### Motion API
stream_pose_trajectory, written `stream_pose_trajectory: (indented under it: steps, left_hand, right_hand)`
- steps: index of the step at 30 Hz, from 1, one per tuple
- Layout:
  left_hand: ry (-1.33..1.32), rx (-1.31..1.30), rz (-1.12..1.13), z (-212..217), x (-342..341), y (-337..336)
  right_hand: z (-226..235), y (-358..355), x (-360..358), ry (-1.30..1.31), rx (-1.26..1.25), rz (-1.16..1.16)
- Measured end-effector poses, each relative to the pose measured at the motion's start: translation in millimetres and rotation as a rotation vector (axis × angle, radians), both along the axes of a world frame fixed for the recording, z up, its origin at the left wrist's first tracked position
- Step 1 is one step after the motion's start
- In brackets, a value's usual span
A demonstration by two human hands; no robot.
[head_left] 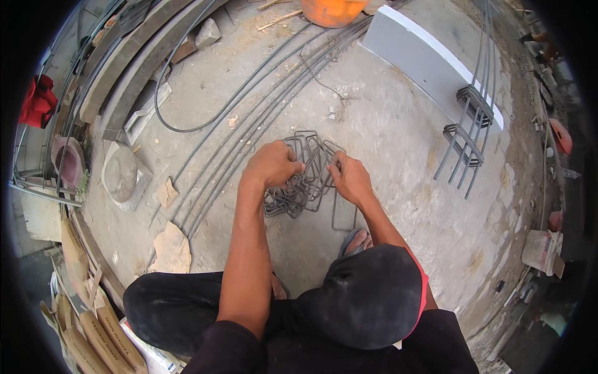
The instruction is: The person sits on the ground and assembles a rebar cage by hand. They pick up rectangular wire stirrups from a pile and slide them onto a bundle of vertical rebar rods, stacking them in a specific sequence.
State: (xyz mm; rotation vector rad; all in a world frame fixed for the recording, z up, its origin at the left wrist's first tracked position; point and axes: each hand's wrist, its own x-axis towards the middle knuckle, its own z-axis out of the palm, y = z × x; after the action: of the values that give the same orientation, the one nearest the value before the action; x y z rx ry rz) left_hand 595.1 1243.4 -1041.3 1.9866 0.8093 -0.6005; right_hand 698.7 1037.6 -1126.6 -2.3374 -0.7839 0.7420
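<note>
A tangled pile of bent rectangular steel stirrups (pixel 294 201) lies on the concrete between my feet. My left hand (pixel 272 165) reaches over the pile's left side, its fingers curled round the wire of a stirrup. At the right edge of the pile, my right hand (pixel 350 179) pinches another stirrup between thumb and fingers. A single stirrup (pixel 334 222) hangs or lies below my right hand, near my foot; which one cannot be made out. Some of the wire is hidden behind my fingers.
Long steel bars (pixel 249 140) run diagonally at the left. At the right, a bar cage with stirrups (pixel 464 143) leans on a low white block wall (pixel 423 62). An orange bucket (pixel 334 11) stands ahead. Paper sacks (pixel 103 333) and concrete beams (pixel 134 68) line the left side.
</note>
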Motion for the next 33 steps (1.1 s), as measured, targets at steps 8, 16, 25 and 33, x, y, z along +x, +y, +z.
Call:
stream_pose_trajectory:
  steps: [8,16,25,33]
  left_hand:
    - [-0.471,-0.464,0.378,5,-40,58]
    - [-0.759,-0.834,0.882,-48,-33,38]
    - [-0.594,-0.704,0.887,-41,-16,31]
    - [-0.61,-1.124,0.805,-12,7,12]
  right_hand:
    - [-35,-22,6,0.695,0.383,-0.411]
    - [31,-49,-16,0.792,0.222,-0.114]
    - [83,-65,4,0.649,0.435,-0.284]
    - [140,-40,27,-0.342,0.391,0.035]
